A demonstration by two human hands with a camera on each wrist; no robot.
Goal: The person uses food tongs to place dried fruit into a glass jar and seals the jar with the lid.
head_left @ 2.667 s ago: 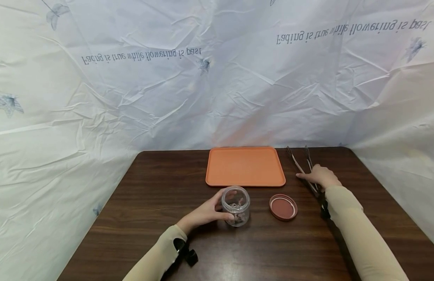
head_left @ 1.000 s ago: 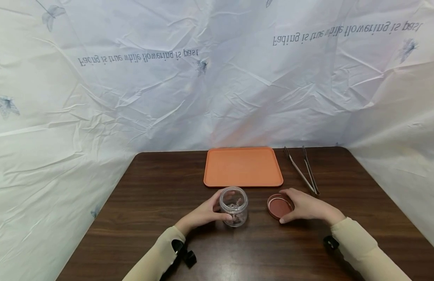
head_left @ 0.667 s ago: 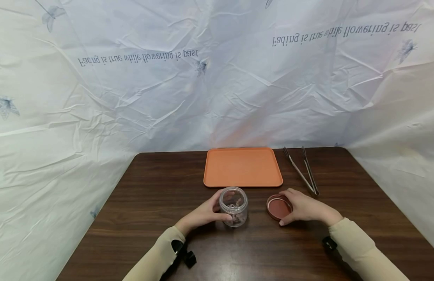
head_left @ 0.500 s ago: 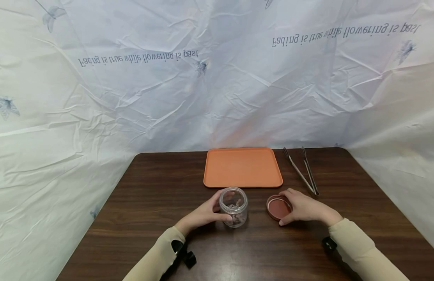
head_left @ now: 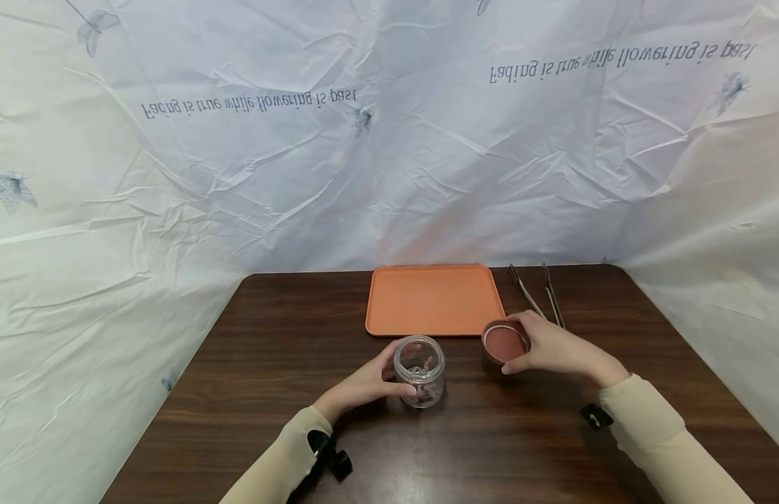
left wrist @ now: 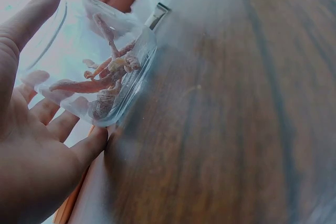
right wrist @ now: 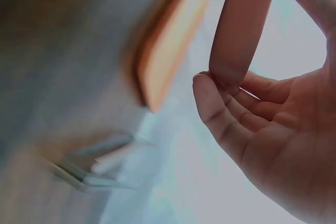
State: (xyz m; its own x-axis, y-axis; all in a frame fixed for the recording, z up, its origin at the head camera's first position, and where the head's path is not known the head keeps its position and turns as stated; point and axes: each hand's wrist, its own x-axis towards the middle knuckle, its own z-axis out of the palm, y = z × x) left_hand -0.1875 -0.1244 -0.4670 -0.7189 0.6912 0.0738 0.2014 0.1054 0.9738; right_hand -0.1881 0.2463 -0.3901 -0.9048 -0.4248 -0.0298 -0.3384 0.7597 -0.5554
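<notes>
A clear jar (head_left: pixel 420 378) without its lid stands upright on the table, and my left hand (head_left: pixel 370 381) grips it round its left side. Inside the jar, small reddish-brown dried pieces (left wrist: pixel 107 80) lie at the bottom in the left wrist view. My right hand (head_left: pixel 556 348) pinches a round red-brown lid (head_left: pixel 505 342) by its edge, thumb and fingers on opposite sides. The lid is raised off the table to the right of the jar, its hollow side facing up. In the right wrist view the lid (right wrist: pixel 242 27) shows edge-on between thumb and fingers.
An orange tray (head_left: pixel 434 301) lies at the back middle of the dark wooden table (head_left: pixel 288 336). Metal tongs (head_left: pixel 554 301) lie spread to its right, partly hidden behind my right hand. A white printed sheet (head_left: pixel 389 175) hangs behind and beside the table.
My right hand has left the tongs, taken hold of the lid and raised it off the table, slightly toward the back. My left hand and the jar have stayed in place.
</notes>
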